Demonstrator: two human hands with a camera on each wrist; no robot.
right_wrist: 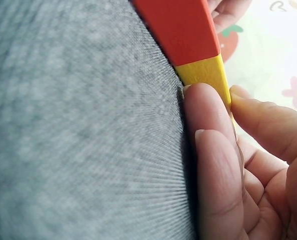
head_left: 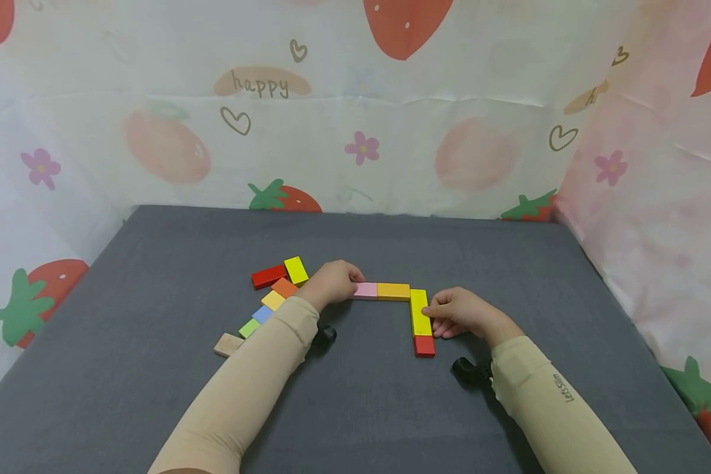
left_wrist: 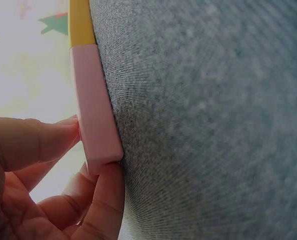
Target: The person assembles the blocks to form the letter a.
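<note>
Pink block [head_left: 366,291] abuts orange block [head_left: 394,292]; I find left grip [head_left: 334,283] pinching pink, right grip [head_left: 463,312] pinching yellow block [head_left: 419,316].

Across the upper frame, creased pale sheeting [head_left: 391,112] is printed with strawberries [head_left: 407,26], hearts [head_left: 236,121] and flowers [head_left: 362,148]; lower down, the counter [head_left: 509,253] is covered in grey cloth [head_left: 367,421].

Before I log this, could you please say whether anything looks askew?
Left of the left hand, a red rectangular block and a yellow rectangular block lie crookedly, unlike the aligned rectangular pink block and orange block.
</note>
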